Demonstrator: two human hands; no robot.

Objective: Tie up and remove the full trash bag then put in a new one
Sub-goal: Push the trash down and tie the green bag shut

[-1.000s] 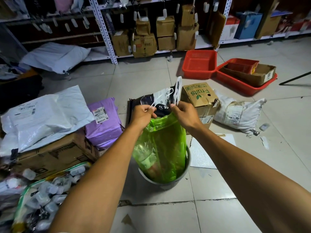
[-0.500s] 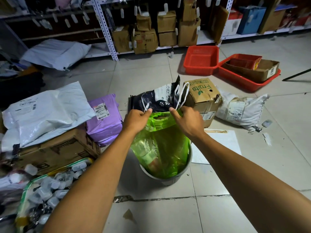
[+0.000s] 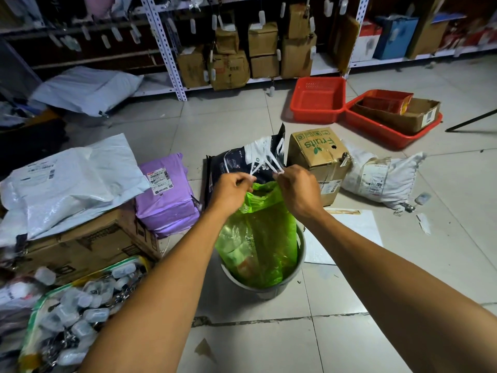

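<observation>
Both hands, left hand [image 3: 233, 189] at 9 o'clock and right hand [image 3: 297, 190] at 3, pinching white drawstrings [image 3: 272, 165] above green trash bag [image 3: 258, 238], upright in grey bin [image 3: 300, 261], directly below at 6.

A translucent lime-green trash bag [image 3: 258, 238] with white drawstrings [image 3: 269, 164] fills a grey bin [image 3: 269, 290] on pale grey floor tiles [image 3: 269, 340]. Behind it: a lilac parcel [image 3: 165, 195], a brown carton [image 3: 317, 154] with green "Fruits" lettering, two red baskets [image 3: 318, 99] and a blue box [image 3: 395, 36].
</observation>
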